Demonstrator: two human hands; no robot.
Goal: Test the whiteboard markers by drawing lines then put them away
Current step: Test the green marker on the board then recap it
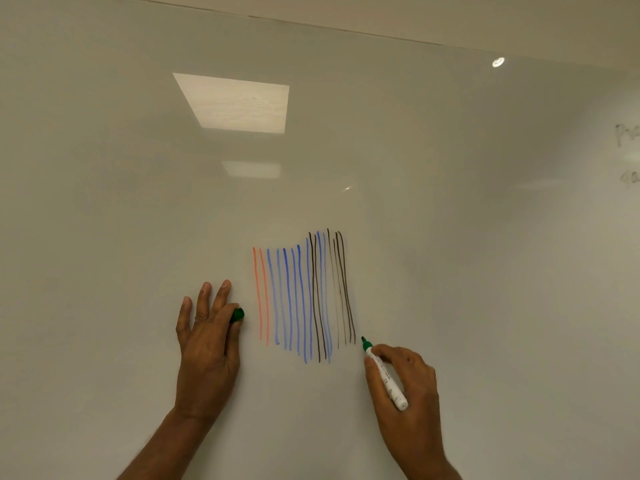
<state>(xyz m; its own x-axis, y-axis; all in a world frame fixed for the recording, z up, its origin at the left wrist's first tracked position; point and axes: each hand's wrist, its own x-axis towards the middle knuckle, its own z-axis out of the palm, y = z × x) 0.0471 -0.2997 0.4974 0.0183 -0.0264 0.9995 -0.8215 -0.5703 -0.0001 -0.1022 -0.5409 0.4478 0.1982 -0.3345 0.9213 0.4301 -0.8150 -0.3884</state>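
A whiteboard [138, 220] fills the view. On it stand several vertical test lines [304, 292]: orange at the left, blue in the middle, dark brown at the right. My right hand [405, 389] grips a white marker with a green tip [384, 374]; the tip sits just right of the lowest ends of the brown lines, at or very near the board. My left hand [207, 341] lies with straight fingers against the board left of the orange lines, and pinches the green cap [237, 315] between thumb and forefinger.
Faint grey writing [627, 136] shows at the board's right edge. Ceiling lights reflect in the board as a bright square [239, 103] and a small round spot [498, 62]. The board's top edge runs along the top of the view.
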